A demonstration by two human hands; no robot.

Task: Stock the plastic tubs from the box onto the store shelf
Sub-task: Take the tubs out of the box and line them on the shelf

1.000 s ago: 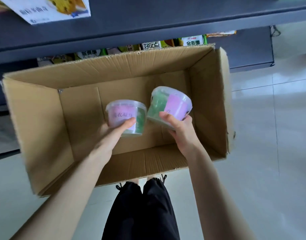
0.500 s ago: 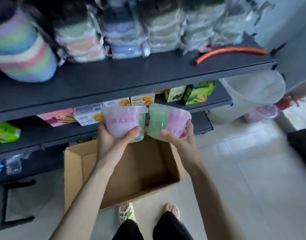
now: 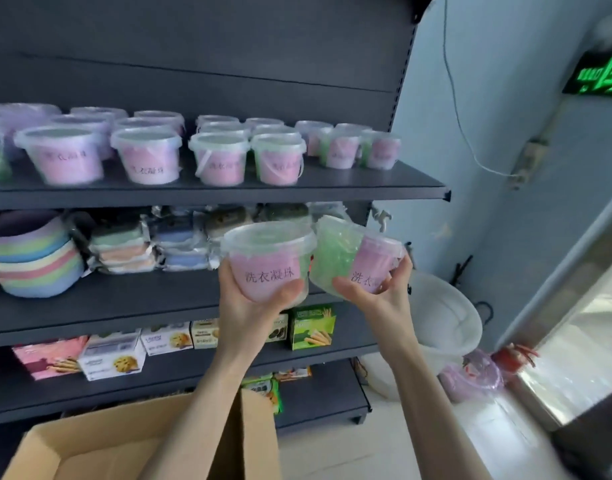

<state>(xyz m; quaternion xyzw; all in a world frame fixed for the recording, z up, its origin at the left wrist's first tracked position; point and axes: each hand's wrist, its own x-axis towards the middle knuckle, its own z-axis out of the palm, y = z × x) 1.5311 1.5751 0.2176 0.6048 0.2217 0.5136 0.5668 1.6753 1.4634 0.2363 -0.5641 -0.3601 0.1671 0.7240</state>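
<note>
Dark grey store shelving (image 3: 228,195) carries rows of lidded tubs (image 3: 148,157) on its upper shelf. An open cardboard box (image 3: 89,452) sits at bottom left. Below that upper shelf, the left hand (image 3: 249,306) curls its fingers around an upright pink tub (image 3: 268,261). Beside it, the right hand (image 3: 380,296) wraps a tilted green-and-pink tub (image 3: 353,258).

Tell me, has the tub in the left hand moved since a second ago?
Yes. The tub rose out of the cardboard box, now well above it.
</note>
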